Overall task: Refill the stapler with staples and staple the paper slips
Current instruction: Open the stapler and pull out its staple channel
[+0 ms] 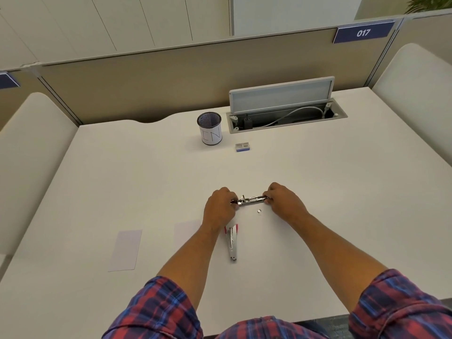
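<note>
At frame centre, the left hand (220, 209) and right hand (285, 200) each pinch one end of the opened stapler (250, 200), spanning both grips. Its cover (231, 242) lies on the table (318, 192) just below the left grip.

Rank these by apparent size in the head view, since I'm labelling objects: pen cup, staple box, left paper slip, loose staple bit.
1. Left paper slip, though it lies nearer the camera.
2. Pen cup.
3. Staple box.
4. Loose staple bit, a tiny speck.
</note>
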The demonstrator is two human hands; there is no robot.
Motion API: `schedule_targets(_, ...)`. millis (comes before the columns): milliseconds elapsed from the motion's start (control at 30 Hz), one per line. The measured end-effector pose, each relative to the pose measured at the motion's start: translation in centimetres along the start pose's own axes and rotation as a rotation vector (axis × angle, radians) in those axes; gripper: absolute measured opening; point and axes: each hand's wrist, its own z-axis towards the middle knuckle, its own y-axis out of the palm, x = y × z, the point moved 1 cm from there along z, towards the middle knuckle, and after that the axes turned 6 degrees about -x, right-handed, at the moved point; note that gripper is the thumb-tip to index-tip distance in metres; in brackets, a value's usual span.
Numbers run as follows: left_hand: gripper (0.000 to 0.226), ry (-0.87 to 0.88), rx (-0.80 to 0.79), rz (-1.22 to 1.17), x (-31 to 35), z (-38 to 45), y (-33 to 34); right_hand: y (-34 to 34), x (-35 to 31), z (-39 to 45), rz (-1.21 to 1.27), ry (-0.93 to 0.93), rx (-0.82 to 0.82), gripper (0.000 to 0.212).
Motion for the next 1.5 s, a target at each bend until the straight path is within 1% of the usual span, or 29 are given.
schedule_targets(67, 0.029, 0.023, 0.059, 0.021, 0.1, -0.5, 0.1, 0.0, -0.2, -0.2, 0.005, 0.012, 0.012, 0.016)
schedule_targets(133, 0.034, 0.069, 0.187, 0.063, 0.4, -1.3, 0.2, 0.0, -0.2, -0.7, 0.05, 0.011, 0.088, 0.018)
schedule_targets(200, 0.03, 0.152, 0.3, 0.084, 1.0, -2.0, 0.1, 0.2, -0.3, -1.4, 0.109, -0.037, 0.176, 0.015)
schedule_targets(267, 0.02, 0.265, 0.321, 0.13, 1.7, -2.3, 0.1, 0.3, -0.5, -1.8, 0.127, -0.115, 0.179, 0.006)
schedule_targets(367, 0.006, 0.391, 0.233, 0.233, 2.7, -2.4, 0.6, 0.7, -0.7, -2.3, 0.158, -0.165, 0.109, 0.007)
schedule_targets(467, 0.001, 0.418, 0.103, 0.316, 3.4, -2.2, 1.4, 0.9, -0.6, -2.5, 0.197, -0.162, 0.092, 0.014)
schedule_targets(600, 0.014, 0.339, -0.002, 0.342, 3.5, -1.6, 2.4, 1.0, -0.6, -2.6, 0.177, -0.185, 0.022, 0.014)
schedule_targets(700, 0.021, 0.31, -0.073, 0.328, 3.5, -1.4, 2.8, 0.9, -0.7, -2.3, 0.161, -0.173, -0.001, 0.014)
schedule_targets(933, 0.022, 0.212, -0.079, 0.21, 3.4, -0.9, 3.1, 0.6, -1.0, -1.6, 0.14, -0.101, -0.047, 0.015)
schedule_targets(1033, 0.021, 0.144, -0.069, 0.155, 3.3, -0.9, 3.2, 0.5, -0.5, -1.4, 0.179, -0.012, -0.017, 0.012)
schedule_targets(1167, 0.016, 0.147, -0.058, 0.135, 3.5, -1.1, 3.4, 0.6, 0.4, -1.6, 0.257, 0.065, 0.017, 0.007)
schedule_targets(1333, 0.022, 0.199, -0.077, 0.204, 4.5, -0.9, 3.7, 0.9, 0.7, -1.9, 0.318, 0.085, 0.022, 0.006)
schedule_targets(1500, 0.02, 0.204, -0.167, 0.355, 5.7, -0.1, 3.4, 0.9, 0.9, -2.3, 0.35, 0.086, 0.027, 0.006)
